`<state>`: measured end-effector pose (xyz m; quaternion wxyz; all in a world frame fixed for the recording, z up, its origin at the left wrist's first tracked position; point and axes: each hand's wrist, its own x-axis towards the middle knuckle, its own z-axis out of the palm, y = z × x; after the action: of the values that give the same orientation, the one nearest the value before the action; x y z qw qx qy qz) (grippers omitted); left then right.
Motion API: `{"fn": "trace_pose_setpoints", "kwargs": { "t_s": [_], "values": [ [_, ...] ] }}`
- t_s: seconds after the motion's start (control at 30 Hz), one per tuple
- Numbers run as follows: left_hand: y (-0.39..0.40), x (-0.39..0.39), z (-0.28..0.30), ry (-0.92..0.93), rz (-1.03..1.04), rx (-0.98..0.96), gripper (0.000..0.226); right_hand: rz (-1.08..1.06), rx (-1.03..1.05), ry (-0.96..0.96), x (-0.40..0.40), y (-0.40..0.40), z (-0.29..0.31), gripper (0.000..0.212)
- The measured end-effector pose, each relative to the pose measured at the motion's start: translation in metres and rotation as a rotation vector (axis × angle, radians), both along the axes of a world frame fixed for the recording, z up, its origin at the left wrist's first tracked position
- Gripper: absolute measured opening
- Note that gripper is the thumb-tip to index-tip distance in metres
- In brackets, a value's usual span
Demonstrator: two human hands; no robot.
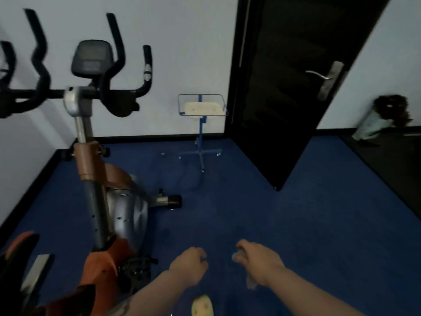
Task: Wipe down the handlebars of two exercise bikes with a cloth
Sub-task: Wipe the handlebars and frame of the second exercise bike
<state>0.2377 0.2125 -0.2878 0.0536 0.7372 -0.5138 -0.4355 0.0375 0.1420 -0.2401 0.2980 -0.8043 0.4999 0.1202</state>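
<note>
Both forearms reach forward low in the view, bare, over blue carpet (296, 213). Between them, at the bottom edge, sits a pale yellowish object (202, 305) that is too blurred to identify. The left hand (189, 266) is curled into a loose fist, knuckles up, and whether anything is pinched in it cannot be told. The right hand (257, 261) is closed around a greyish cloth (250, 279), part of which bulges out past the thumb side while a strip hangs below the wrist. The cloth is well apart from any handlebar. Two exercise bikes show: the nearer bike (109, 190), with a silver and orange-brown body, stands left of the hands, its black handlebars (127, 87) rising on a silver post around a dark console (91, 58); of the second bike only more black handlebars (36, 53) are seen at the far left edge. An orange and black part (20, 252), possibly a seat, fills the lower left corner. One blue stand (201, 144) on a cross-shaped base stands by the white wall, carrying one wire tray (224, 103) that holds one pale, flat piece (202, 109) with two small holes. One dark door (296, 87) with a silver lever handle (319, 75) stands open to the right. Beyond it, against the wall, one light container (369, 126) holds something dark and bushy.
</note>
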Motion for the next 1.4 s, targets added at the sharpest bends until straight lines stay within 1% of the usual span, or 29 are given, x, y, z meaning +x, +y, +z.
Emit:
{"fn": "trace_pose_setpoints", "kwargs": {
  "t_s": [0.1,0.3,0.4,0.57,0.73,0.9,0.97,1.07,1.13,1.2,1.3,1.33,1.4],
  "values": [
    [-0.036,0.027,-0.003,-0.014,0.064,0.006,0.033,0.087,-0.022,-0.034,0.038,-0.045,-0.004,0.034],
    [-0.115,0.08,0.01,-0.045,0.181,-0.059,0.038,0.195,-0.076,-0.054,0.11,-0.137,0.005,0.033],
    [-0.145,0.103,0.02,-0.083,0.235,-0.111,0.036,0.223,-0.08,-0.102,0.139,-0.17,0.012,0.032],
    [-0.181,0.128,0.028,-0.068,0.331,-0.135,0.034,0.348,-0.042,-0.105,0.185,-0.214,0.011,0.033],
    [-0.215,0.16,0.034,-0.099,0.525,-0.134,0.034,0.529,-0.037,-0.106,0.235,-0.273,0.013,0.033],
    [-0.247,0.176,0.043,-0.053,0.712,-0.135,0.028,0.658,-0.033,-0.178,0.282,-0.327,0.027,0.032],
    [-0.255,0.182,0.048,-0.049,0.816,-0.174,0.028,0.625,0.005,-0.263,0.301,-0.339,0.033,0.03],
    [-0.255,0.193,0.056,-0.024,1.026,-0.294,0.028,0.495,0.154,-0.438,0.328,-0.344,0.044,0.026],
    [-0.25,0.207,0.066,-0.062,1.162,-0.42,0.027,0.427,0.243,-0.589,0.344,-0.342,0.058,0.023],
    [-0.243,0.227,0.081,-0.119,1.291,-0.583,0.025,0.402,0.269,-0.756,0.361,-0.337,0.08,0.024],
    [-0.239,0.261,0.113,-0.122,1.448,-0.817,0.026,0.413,0.148,-0.973,0.389,-0.333,0.12,0.032],
    [-0.238,0.27,0.123,-0.14,1.476,-0.886,0.027,0.416,0.089,-1.033,0.398,-0.332,0.132,0.034],
    [-0.236,0.285,0.142,-0.216,1.466,-0.979,0.028,0.449,-0.047,-1.139,0.417,-0.327,0.155,0.036]
  ]
}}
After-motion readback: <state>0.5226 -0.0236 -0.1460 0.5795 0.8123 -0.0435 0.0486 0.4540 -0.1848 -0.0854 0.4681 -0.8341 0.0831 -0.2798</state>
